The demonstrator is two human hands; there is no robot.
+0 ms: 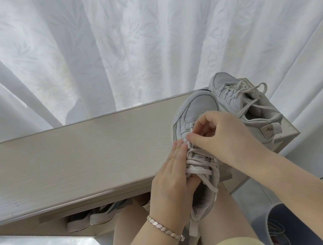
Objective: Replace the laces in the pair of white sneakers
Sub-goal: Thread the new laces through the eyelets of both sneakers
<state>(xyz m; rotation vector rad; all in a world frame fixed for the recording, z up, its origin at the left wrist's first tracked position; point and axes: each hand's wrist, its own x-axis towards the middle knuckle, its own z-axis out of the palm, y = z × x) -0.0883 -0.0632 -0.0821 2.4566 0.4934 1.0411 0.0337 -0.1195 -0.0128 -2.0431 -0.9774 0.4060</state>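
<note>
A white sneaker (193, 110) lies with its toe on the pale tabletop (79, 151) and its heel over my lap. Its white lace (198, 163) crosses the eyelets in loosened rows, with loose ends hanging down. My left hand (173, 183), with a silver bracelet on the wrist, holds the sneaker's left side, fingers straight along it and thumb tucked under the lace rows. My right hand (218, 134) curls over the upper eyelets and pinches the lace near the toe end. The second white sneaker (242, 101) stands laced behind it at the table's right end.
A white curtain (127, 45) hangs behind the table. Other shoes (98, 214) sit on a shelf under the tabletop. A blue-grey bin (289, 226) with cords inside stands at the lower right beside my legs.
</note>
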